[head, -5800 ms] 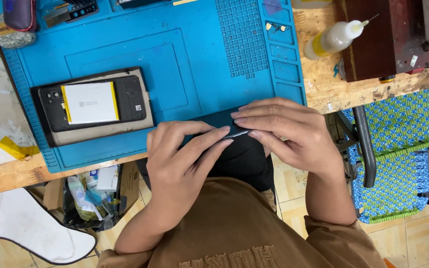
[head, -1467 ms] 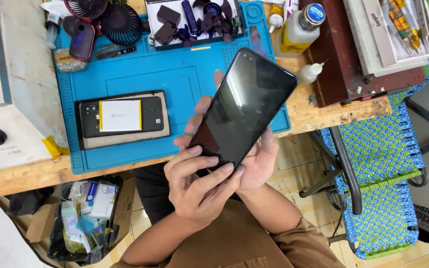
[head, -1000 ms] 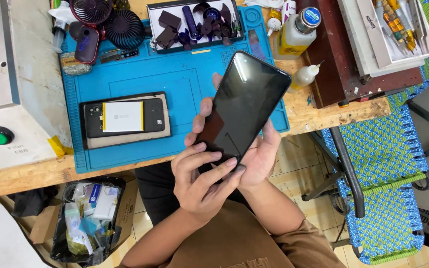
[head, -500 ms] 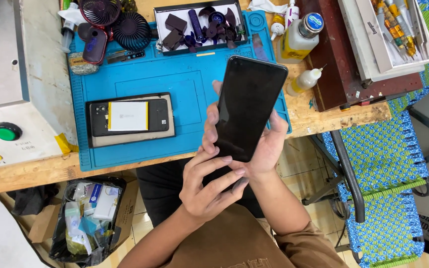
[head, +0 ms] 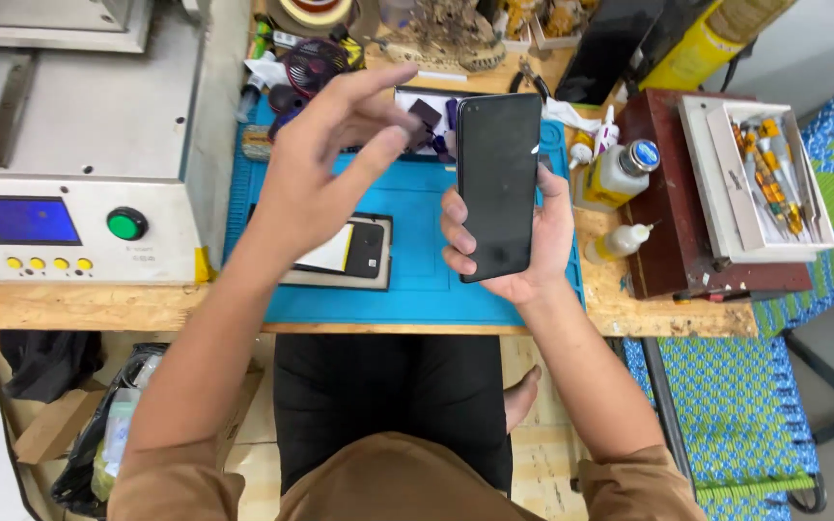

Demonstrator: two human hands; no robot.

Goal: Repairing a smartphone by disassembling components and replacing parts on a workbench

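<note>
My right hand (head: 523,241) holds a black phone screen panel (head: 498,183) upright over the blue work mat (head: 427,289), glass facing me. My left hand (head: 325,164) is raised above the mat with fingers spread, holding nothing. Under it lies an opened phone body (head: 354,253) with a yellow-white battery, partly hidden by the hand.
A grey machine (head: 79,145) with a blue display and a green button (head: 126,224) stands at the left. Glue bottles (head: 620,174) stand beside the mat on the right. Further right sits a white tray of tools (head: 764,174) on a dark red box. A parts tray (head: 427,116) is at the back.
My left hand has let go of the screen panel and lifted up and left over the mat. My right hand now holds the panel alone, more upright.
</note>
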